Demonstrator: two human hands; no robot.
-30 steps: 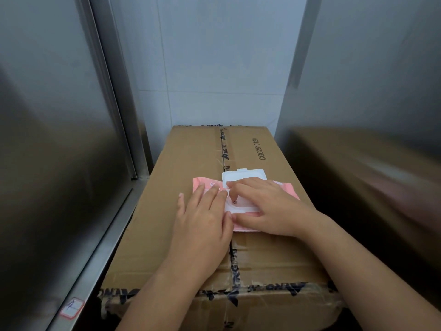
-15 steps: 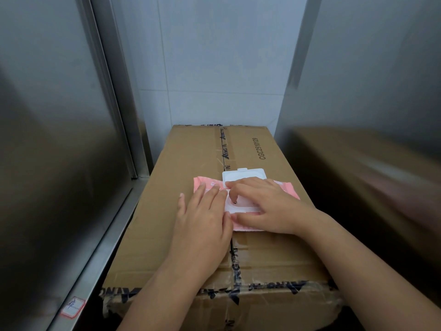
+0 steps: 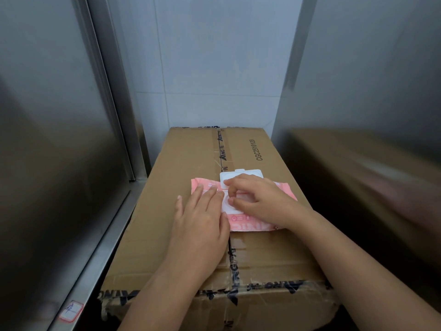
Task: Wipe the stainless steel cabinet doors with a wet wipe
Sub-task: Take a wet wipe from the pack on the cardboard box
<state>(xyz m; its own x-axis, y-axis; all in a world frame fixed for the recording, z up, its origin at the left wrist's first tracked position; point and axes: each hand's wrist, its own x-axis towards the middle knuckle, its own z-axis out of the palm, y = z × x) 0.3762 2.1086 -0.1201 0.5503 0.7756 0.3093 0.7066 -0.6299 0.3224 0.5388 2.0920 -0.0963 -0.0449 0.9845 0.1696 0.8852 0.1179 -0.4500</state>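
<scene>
Two stainless steel faces hem in a narrow gap: the stainless steel cabinet door (image 3: 47,144) on the left, in its steel frame, and a steel panel (image 3: 372,87) on the right, which blurrily reflects the box. Between them at the back stands one white tiled wall (image 3: 214,68). One large cardboard box (image 3: 191,161) fills the floor of the gap and reaches back to the wall. Black printed tape (image 3: 220,149) runs down its middle seam and across its near edge. One pink wet wipe pack (image 3: 250,225) lies flat on top of the box, across the tape. Its white flip lid (image 3: 249,175) is folded open toward the wall. The left hand (image 3: 200,223) lies flat on the pack's left part, fingers straight and together, pressing it down. The right hand (image 3: 260,199) covers the pack's right part, fingers curled, with thumb and forefinger at the white opening. Whether they have hold of a wipe cannot be told. Both hands hide most of the pack. One small red-bordered sticker (image 3: 70,311) sits on the steel frame at the lower left.
</scene>
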